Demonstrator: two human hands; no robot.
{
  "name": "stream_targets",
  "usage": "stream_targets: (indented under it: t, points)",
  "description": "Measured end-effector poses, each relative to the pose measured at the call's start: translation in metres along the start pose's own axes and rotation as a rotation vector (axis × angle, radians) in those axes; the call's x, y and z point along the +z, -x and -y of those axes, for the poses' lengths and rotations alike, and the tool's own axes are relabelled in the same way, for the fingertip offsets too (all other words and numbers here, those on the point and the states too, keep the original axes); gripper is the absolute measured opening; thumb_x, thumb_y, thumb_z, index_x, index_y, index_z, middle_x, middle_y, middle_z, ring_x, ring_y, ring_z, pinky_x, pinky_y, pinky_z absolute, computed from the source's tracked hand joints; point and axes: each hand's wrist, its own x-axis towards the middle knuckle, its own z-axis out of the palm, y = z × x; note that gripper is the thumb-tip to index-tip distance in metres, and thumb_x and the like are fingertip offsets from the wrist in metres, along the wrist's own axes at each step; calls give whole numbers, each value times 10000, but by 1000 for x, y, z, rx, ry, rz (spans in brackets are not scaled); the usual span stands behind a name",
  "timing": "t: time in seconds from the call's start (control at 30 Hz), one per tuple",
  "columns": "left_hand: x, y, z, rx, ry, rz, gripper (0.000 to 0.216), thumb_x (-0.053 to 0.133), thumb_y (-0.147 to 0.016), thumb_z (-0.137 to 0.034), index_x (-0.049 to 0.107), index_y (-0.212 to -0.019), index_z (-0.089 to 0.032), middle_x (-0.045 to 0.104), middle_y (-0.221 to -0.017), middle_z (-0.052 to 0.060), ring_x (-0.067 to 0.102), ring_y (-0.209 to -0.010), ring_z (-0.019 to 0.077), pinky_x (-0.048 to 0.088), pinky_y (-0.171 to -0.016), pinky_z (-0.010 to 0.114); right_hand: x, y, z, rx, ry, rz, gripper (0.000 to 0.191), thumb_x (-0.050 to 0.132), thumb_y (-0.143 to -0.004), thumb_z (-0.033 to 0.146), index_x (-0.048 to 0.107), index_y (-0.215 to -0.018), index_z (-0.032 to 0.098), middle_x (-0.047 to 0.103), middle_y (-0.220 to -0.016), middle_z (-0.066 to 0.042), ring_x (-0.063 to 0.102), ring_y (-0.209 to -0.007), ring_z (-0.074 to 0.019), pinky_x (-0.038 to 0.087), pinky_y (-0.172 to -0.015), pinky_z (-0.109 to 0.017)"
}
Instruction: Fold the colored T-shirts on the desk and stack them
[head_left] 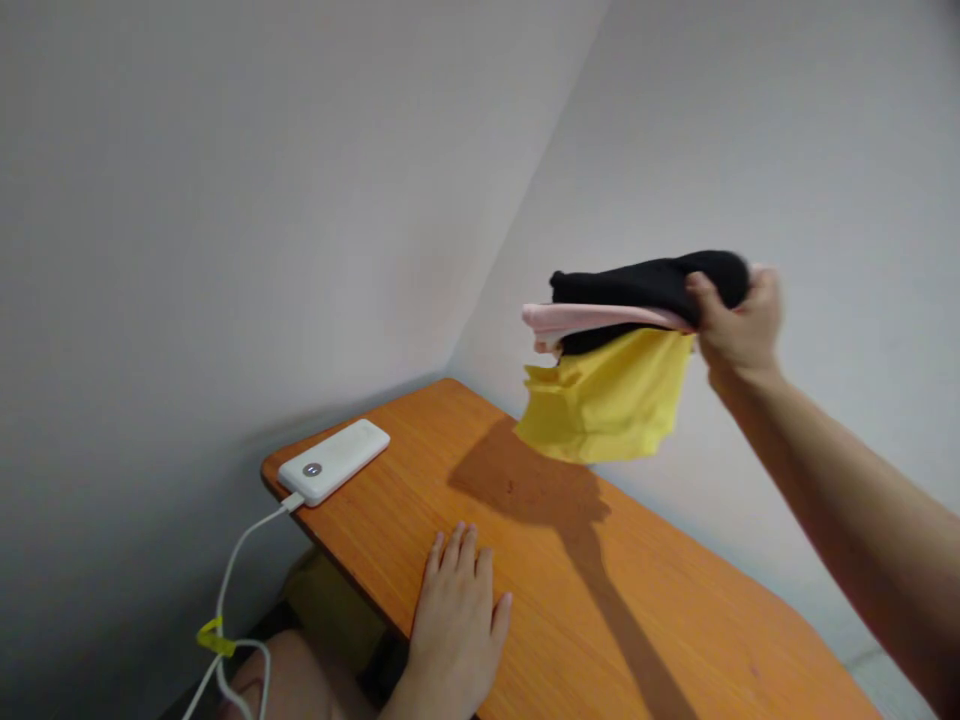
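Raised above the table, my right hand [742, 320] grips a stack of folded cloths by its right end, thumb on the near side. The stack has a black cloth [637, 283] on top, a pink cloth [577, 318] under it, another black layer, and a yellow cloth [607, 400] hanging down at the bottom. Whether these are garments I cannot tell. My left hand [457, 610] lies palm down near the table's left edge, fingers stretched out, holding nothing.
The orange-brown wooden table [675, 580] stands against two pale walls. On its far left corner lies a white power bank [341, 458] with a white cable [229, 570] plugged in, running down past the edge. A yellow tie [216, 636] is round the cable.
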Motion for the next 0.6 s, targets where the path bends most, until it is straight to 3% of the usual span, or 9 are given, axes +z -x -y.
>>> stream_targets:
  t: [0.07,0.13,0.27,0.37,0.47,0.6]
  points:
    - [0,0,0,-1,3,6,470,462,-916,-384,620,-1263,-108,468,-1460,183,381,-1389,340,284,-1168,560,34,9,13,114,-23,200,552,520,-911,536,590,-1072,12,649,-975,-185,598,-860,-204,423,-715,-291]
    - [0,0,1,2,6,7,477,466,-914,-391,620,-1265,-107,464,-1463,183,378,-1391,338,290,-1167,556,63,26,15,170,-14,474,456,601,-870,512,658,-899,61,667,-817,-126,604,-730,-191,424,-648,-280]
    - [0,-1,2,-3,1,18,485,478,-908,-411,633,-1252,-107,483,-1445,189,401,-1375,349,304,-1157,567,106,68,-2,156,29,791,355,598,-871,464,678,-965,131,687,-900,-92,634,-806,-208,446,-687,-280]
    - [-2,-3,1,-6,-2,32,503,480,-904,-418,624,-1271,-105,477,-1448,190,402,-1373,356,304,-1153,575,127,99,-19,192,48,904,259,661,-825,384,688,-907,140,696,-888,-89,646,-824,-219,458,-714,-286]
    - [-3,-3,0,-9,4,56,518,467,-907,-418,615,-1285,-96,470,-1453,191,390,-1379,359,288,-1160,579,145,129,-32,271,39,985,197,708,-783,307,683,-848,123,681,-738,-83,650,-711,-216,477,-662,-292]
    - [-2,-4,0,-5,-8,55,527,463,-907,-433,618,-1284,-100,479,-1446,188,390,-1379,363,293,-1158,581,174,168,-33,403,-42,1035,258,685,-827,312,654,-998,122,628,-594,-33,622,-553,-187,486,-545,-277]
